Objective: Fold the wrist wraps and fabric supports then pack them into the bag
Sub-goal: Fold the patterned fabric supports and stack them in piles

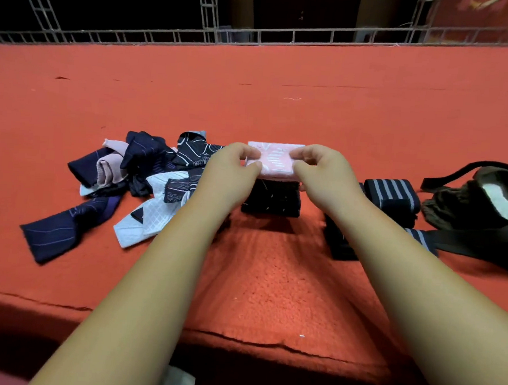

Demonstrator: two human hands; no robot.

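So a folded support [275, 161] is held on top of the stack [271, 201] mid-table [282, 104], pinched between the left hand [230, 173] and right hand [322, 172]. The unfolded heap [134, 179] is dumped to the left, wrist wraps [392, 195] are parked on the right, and the bag [469, 199] is furthest right.

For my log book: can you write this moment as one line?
left hand, right hand: pinch pink wrap | wrap: over dark stack | unfolded pile: left | bag: right

pink support [275, 161]: folded flat, white pattern, atop dark folded stack [271, 198]
unfolded pile [134, 182]: navy, white, pink pieces, jumbled, left of stack
striped wrist wraps [391, 193]: black-grey, bundled, right of stack
bag [454, 204]: dark, open, farther right
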